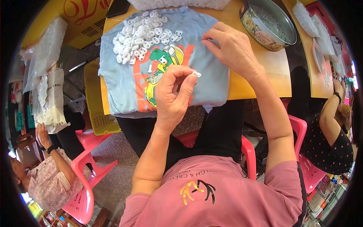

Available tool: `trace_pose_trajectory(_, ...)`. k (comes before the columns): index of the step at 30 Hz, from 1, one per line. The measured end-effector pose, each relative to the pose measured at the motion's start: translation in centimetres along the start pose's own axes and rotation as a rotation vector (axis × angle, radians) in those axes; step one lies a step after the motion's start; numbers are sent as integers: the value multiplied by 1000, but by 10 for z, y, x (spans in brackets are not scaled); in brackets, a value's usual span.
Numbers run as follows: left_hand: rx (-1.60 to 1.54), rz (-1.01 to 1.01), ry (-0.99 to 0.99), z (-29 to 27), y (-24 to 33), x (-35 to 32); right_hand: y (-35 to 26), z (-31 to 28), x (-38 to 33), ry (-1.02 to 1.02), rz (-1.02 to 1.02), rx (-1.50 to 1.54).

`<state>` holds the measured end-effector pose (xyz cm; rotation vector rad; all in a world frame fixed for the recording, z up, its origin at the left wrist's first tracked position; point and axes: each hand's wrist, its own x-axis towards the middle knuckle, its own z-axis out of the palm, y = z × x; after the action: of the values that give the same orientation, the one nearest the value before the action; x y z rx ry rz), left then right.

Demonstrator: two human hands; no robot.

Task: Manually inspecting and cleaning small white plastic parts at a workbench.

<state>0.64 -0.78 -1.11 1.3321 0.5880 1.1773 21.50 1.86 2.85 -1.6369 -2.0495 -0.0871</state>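
Note:
A small white plastic cord-lock piece is pinched between the thumb and forefinger of my left hand, above the blue T-shirt. To the right and farther off, my right hand hovers over the shirt's right side. Its thumb and forefinger tips are close together; anything between them is too small to make out. The blue T-shirt with a dinosaur print lies spread on the table. On its far left part sits a heap of white two-holed plastic pieces. A white peg-like piece lies apart, nearer me.
A round tin with many tiny shiny metal bits stands at the far right of the yellow table. Bubble wrap lies along the back. A yellow crate is left of the table. People sit on pink chairs at both sides.

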Motion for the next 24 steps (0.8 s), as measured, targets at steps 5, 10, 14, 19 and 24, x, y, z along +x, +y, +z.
trace_pose_trajectory(5,18,6,-2,-1,0,-1,-3,-8,-6,-106,5,172)
trace_pose_trajectory(10,8,-11,-14,-1,2,0,5,-1,-11,15,-44,21)
trace_pose_trajectory(14,50,-22,-40,-4,2,-1,2,-5,-15,-35,-101,45)
trace_pose_trajectory(19,38,-3,-23,-1,2,0,4,-6,-14,-30,-55,102)
trace_pose_trajectory(24,26,-1,-2,0,2,0,6,2,-13,12,-92,20)
